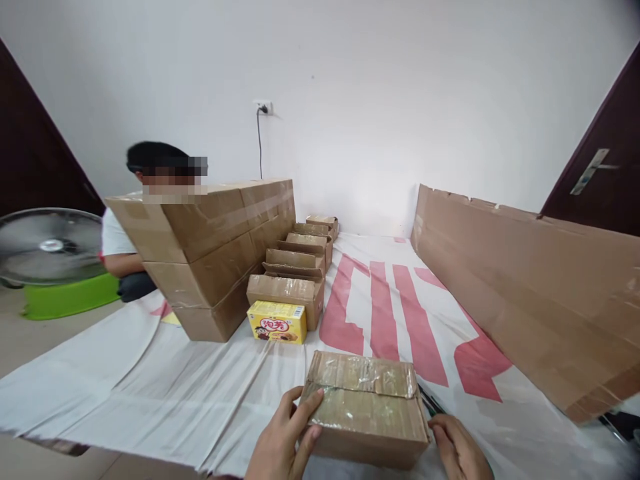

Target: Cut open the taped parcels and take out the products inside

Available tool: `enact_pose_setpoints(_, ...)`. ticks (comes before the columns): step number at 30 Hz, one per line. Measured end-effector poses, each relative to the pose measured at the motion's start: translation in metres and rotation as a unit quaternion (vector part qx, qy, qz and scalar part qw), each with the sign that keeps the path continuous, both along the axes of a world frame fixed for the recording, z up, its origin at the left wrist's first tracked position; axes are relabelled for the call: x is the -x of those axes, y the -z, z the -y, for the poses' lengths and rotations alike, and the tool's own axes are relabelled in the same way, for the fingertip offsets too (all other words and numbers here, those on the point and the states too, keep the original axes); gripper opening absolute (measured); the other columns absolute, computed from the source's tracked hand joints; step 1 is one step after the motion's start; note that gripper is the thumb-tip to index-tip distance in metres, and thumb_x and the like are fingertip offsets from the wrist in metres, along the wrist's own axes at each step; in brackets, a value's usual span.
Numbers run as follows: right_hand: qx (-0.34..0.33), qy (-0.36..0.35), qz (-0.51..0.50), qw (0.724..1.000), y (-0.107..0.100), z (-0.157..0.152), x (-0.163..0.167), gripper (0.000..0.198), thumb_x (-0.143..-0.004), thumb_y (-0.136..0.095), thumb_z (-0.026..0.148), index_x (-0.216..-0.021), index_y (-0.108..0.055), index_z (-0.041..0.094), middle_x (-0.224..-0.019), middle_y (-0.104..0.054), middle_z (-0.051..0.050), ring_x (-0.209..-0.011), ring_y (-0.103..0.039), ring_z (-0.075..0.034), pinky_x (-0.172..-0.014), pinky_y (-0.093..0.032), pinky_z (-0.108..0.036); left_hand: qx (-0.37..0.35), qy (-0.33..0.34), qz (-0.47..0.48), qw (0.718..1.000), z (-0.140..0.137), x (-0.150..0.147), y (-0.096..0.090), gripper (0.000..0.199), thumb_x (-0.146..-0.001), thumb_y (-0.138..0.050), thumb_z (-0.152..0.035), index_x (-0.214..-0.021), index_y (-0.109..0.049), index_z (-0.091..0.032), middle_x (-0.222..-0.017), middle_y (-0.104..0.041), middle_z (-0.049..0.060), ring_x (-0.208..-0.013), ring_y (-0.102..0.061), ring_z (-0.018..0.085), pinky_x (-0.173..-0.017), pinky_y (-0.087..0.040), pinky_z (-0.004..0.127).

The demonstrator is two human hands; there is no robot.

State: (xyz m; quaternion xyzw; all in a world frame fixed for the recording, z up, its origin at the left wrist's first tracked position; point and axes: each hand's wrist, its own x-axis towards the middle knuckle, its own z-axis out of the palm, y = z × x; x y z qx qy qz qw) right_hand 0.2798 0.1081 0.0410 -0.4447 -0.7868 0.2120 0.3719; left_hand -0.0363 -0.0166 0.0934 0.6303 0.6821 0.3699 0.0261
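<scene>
A taped cardboard box [370,413] sits in front of me on the cloth-covered table, its top flaps closed and with glossy tape across them. My left hand [287,437] grips the box's left near corner, fingers on the top and side. By the right side of the box, my right hand [457,447] is closed on a slim dark tool [431,402] that points away from me along the box. The kind of tool is hard to make out, since my fingers cover part of it. Beyond the box stands a small yellow snack box [277,323].
Several open-flapped cartons [285,288] run in a row toward the wall. Left of them rises a stack of taped cartons [215,247], with a person [120,243] behind it. A large cardboard panel [520,287] borders the right side. A fan [50,247] stands far left.
</scene>
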Motion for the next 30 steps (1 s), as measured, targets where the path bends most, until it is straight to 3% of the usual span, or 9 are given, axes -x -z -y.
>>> enact_pose_setpoints(4, -0.095, 0.067, 0.130, 0.985, 0.023, -0.030, -0.019, 0.034, -0.083, -0.055, 0.046, -0.103, -0.065, 0.021, -0.100, -0.071, -0.010, -0.094, -0.065, -0.028, -0.081, -0.054, -0.042, -0.031, -0.019, 0.037, 0.999, 0.001, -0.006, 0.012, 0.038, -0.091, -0.045, -0.045, -0.123, -0.061, -0.032, -0.120, -0.060, 0.009, -0.102, -0.066, 0.021, -0.083, -0.057, 0.029)
enact_pose_setpoints(8, -0.102, 0.095, 0.219, 0.966, 0.051, -0.035, -0.024, 0.034, -0.086, -0.047, 0.030, -0.114, -0.061, 0.020, -0.102, -0.069, -0.011, -0.090, -0.065, -0.029, -0.072, -0.054, -0.042, -0.072, -0.038, 0.075, 0.994, -0.001, -0.016, 0.023, 0.038, -0.093, -0.041, -0.042, -0.125, -0.059, -0.030, -0.141, -0.045, 0.011, -0.126, -0.051, 0.027, -0.098, -0.049, 0.037)
enact_pose_setpoints(11, -0.095, 0.082, 0.206, 0.970, 0.061, -0.034, -0.024, 0.033, -0.087, -0.041, 0.024, -0.112, -0.061, 0.019, -0.094, -0.069, -0.012, -0.084, -0.065, -0.028, -0.071, -0.054, -0.043, -0.094, -0.009, 0.111, 0.989, -0.005, -0.020, 0.031, 0.042, -0.096, -0.034, -0.036, -0.136, -0.046, -0.032, -0.154, -0.028, 0.010, -0.138, -0.035, 0.028, -0.109, -0.038, 0.045)
enact_pose_setpoints(14, -0.082, 0.075, 0.148, 0.983, 0.055, -0.040, -0.026, 0.030, -0.086, -0.044, 0.028, -0.110, -0.060, 0.020, -0.093, -0.069, -0.010, -0.087, -0.067, -0.027, -0.076, -0.055, -0.041, -0.111, 0.030, 0.181, 0.977, -0.009, -0.019, 0.046, 0.052, -0.094, -0.039, -0.038, -0.145, -0.028, -0.033, -0.156, -0.026, 0.010, -0.143, -0.024, 0.030, -0.114, -0.027, 0.052)
enact_pose_setpoints(17, -0.097, 0.110, 0.093, 0.985, 0.028, -0.048, -0.027, 0.035, -0.087, -0.045, 0.039, -0.115, -0.055, 0.021, -0.103, -0.066, -0.011, -0.095, -0.066, -0.027, -0.080, -0.055, -0.040, -0.088, 0.036, 0.313, 0.945, -0.016, -0.013, 0.067, 0.083, -0.084, -0.055, -0.055, -0.149, -0.010, -0.031, -0.155, -0.027, 0.013, -0.143, -0.024, 0.034, -0.116, -0.021, 0.053)
enact_pose_setpoints(21, -0.155, 0.093, 0.068, 0.981, -0.039, -0.051, -0.015, 0.033, -0.089, -0.048, 0.044, -0.114, -0.053, 0.023, -0.105, -0.064, -0.009, -0.096, -0.064, -0.025, -0.083, -0.053, -0.040, -0.034, 0.075, 0.473, 0.877, -0.027, -0.005, 0.083, 0.132, -0.052, -0.071, -0.074, -0.150, 0.001, -0.023, -0.156, -0.023, 0.018, -0.142, -0.023, 0.038, -0.117, -0.021, 0.047)
enact_pose_setpoints(26, -0.197, -0.107, 0.127, 0.966, -0.117, -0.033, 0.037, 0.035, -0.095, -0.043, 0.027, -0.129, -0.047, 0.028, -0.109, -0.067, -0.006, -0.094, -0.066, -0.019, -0.078, -0.054, -0.030, 0.049, 0.185, 0.480, 0.856, -0.027, 0.006, 0.074, 0.141, -0.051, -0.080, -0.064, -0.150, 0.011, -0.022, -0.159, -0.016, 0.016, -0.144, -0.018, 0.036, -0.118, -0.012, 0.048)
enact_pose_setpoints(30, -0.226, -0.215, 0.245, 0.918, -0.145, -0.015, 0.089, 0.049, -0.091, -0.041, 0.009, -0.135, -0.046, 0.031, -0.105, -0.067, -0.004, -0.086, -0.063, -0.016, -0.074, -0.051, -0.029, 0.084, 0.210, 0.497, 0.838, -0.023, 0.012, 0.061, 0.140, -0.049, -0.084, -0.059, -0.151, 0.007, -0.024, -0.159, -0.015, 0.014, -0.144, -0.014, 0.037, -0.117, -0.012, 0.053)
